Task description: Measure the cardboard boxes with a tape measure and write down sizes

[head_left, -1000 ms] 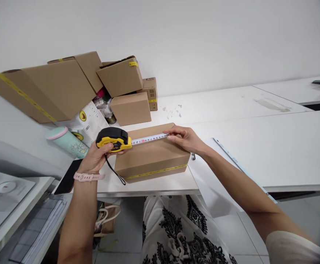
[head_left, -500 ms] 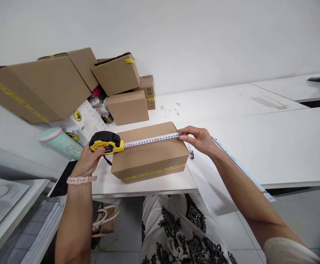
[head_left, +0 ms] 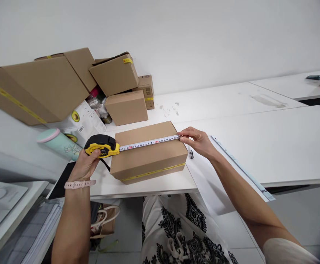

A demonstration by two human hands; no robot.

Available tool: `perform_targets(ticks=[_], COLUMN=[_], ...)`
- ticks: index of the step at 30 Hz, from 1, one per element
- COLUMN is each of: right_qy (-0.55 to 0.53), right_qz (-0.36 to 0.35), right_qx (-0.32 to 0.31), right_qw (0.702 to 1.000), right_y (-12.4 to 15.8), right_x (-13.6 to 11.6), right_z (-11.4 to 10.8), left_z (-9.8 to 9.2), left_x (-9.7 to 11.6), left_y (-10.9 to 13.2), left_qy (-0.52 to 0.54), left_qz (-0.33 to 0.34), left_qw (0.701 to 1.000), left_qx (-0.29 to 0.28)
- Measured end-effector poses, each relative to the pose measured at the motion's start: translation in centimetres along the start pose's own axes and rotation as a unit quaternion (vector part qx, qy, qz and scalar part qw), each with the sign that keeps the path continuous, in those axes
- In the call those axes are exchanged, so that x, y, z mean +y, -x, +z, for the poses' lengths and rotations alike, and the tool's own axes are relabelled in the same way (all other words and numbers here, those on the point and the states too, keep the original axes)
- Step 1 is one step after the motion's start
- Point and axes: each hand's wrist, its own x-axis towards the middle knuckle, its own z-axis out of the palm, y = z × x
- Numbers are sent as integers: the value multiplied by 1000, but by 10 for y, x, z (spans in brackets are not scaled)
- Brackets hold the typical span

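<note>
Left of the frame's centre, the left hand (head_left: 87, 163) wraps the tape measure (head_left: 101, 146), thumb on its side. The right hand (head_left: 198, 142) pinches the far end of the blade (head_left: 149, 143), though fingers hide the hook. The blade crosses the top of the cardboard box (head_left: 149, 159) at mid-frame, on the desk (head_left: 259, 135). The case looks solid, best gripped round its body; the blade seems thin, springy and slick, best held by its tip.
</note>
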Motion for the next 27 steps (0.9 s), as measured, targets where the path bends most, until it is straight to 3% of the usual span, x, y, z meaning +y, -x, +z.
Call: perform_targets(ticks=[17, 23, 27], right_qy=[-44, -23, -18], right_qz=[-14, -15, -21], right_qx=[6, -19, -31], right_qw=[999, 999, 999], right_y=[10, 8, 8], right_x=[10, 5, 2], right_z=[16, 20, 25], left_z=[-10, -18, -24], left_x=[-7, -18, -26], left_y=[7, 10, 11], left_qy=[69, 127, 151], left_qz=[12, 35, 34], left_qw=[998, 987, 981], left_qx=[-5, 86, 113])
